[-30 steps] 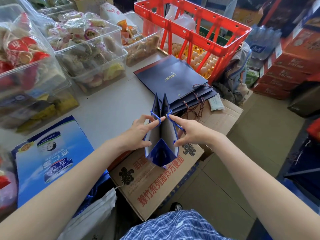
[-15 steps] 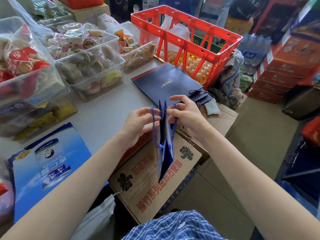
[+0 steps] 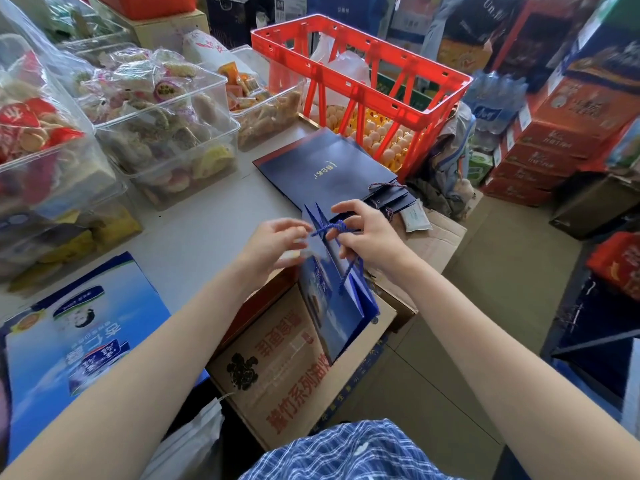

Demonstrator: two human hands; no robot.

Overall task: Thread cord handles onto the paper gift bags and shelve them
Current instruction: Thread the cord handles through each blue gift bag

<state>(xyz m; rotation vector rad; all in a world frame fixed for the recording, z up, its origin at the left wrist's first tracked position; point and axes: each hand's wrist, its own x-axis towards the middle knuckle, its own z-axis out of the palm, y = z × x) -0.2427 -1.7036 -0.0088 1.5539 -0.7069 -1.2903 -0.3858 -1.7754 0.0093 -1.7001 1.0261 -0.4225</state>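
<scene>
Head view looks down on both my hands meeting at the top of a folded navy paper gift bag (image 3: 334, 306), which hangs upright between them over a cardboard carton (image 3: 277, 368) at the table's edge (image 3: 194, 237). My right hand (image 3: 369, 237) has its fingers curled round the blue cord handle (image 3: 332, 228), pinching it at the bag's mouth, with a length of cord trailing down the bag's right face. My left hand (image 3: 273, 245) is blurred; its fingers seem bent toward the cord's left end beside the bag's upper edge, but I cannot tell whether they actually hold it. The bag's long axis runs from its open top, away from me at the fingertips, down to its folded base nearer my body, so the part I must work is right at the fingertips, and the right hand is the closer one to it. I judge the cord is being drawn or knotted at the top holes. Flat beyond my hands lies the stack of finished bags (image 3: 325, 168), cords showing at its near right end, beside a red crate (image 3: 360, 74); clear tubs of snacks (image 3: 156, 133) stand to the left.
</scene>
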